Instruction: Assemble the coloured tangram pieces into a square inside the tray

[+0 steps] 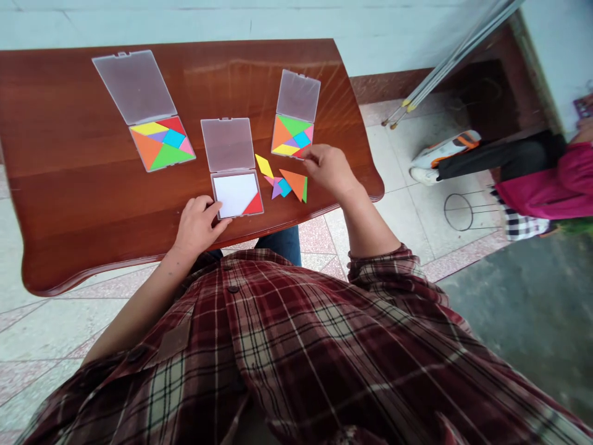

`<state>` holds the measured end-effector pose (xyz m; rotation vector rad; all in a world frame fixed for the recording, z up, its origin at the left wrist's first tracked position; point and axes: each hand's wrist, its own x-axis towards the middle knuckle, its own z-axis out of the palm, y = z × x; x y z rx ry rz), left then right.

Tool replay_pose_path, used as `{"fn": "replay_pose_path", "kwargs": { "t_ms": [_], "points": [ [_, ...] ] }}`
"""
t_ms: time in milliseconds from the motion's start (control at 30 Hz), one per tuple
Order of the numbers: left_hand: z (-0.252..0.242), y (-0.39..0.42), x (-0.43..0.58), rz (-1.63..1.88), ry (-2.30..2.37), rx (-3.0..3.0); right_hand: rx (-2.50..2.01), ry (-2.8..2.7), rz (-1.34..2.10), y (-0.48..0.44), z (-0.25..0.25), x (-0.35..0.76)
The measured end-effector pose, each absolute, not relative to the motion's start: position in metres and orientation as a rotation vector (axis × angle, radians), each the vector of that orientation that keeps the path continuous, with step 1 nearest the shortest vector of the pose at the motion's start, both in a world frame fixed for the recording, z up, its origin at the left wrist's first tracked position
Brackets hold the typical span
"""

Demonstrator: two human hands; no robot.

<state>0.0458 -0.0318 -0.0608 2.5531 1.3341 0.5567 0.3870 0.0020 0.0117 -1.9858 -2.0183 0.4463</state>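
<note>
My left hand point(198, 224) rests at the lower left corner of the middle open case point(225, 146), thumb and fingers apart around that corner. A red triangle point(254, 204) lies in this case's lower right corner on a white base point(234, 193). To its right are loose pieces: a yellow parallelogram point(264, 166), an orange triangle point(294, 182), a blue square point(284, 188), plus purple, pink and green ones. My right hand point(327, 167) is at the lower right corner of the right case point(298, 96), fingers pinched together near its red piece; whatever they hold is hidden.
Another open case point(135, 86) with a filled colourful puzzle lies at the left of the brown table point(69, 204). On the right, a seated person's leg point(482, 164) and magenta clothing show beyond metal crutches point(445, 71) and a wire ring point(458, 212).
</note>
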Motion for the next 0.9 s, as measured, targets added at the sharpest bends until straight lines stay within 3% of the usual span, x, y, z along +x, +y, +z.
{"fn": "replay_pose_path", "kwargs": {
  "t_ms": [133, 433, 900],
  "points": [
    [-0.059, -0.032, 0.045, 0.558, 1.325, 2.553, -2.16, -2.009, 0.597, -0.007, -0.007, 0.389],
    [-0.059, -0.032, 0.046, 0.526, 1.353, 2.487, -2.175, -1.998, 0.497, -0.003, -0.038, 0.379],
    [-0.061, -0.032, 0.046, 0.53, 1.335, 2.532, -2.073, -1.794, 0.707, -0.005, -0.008, 0.378]
  ]
}}
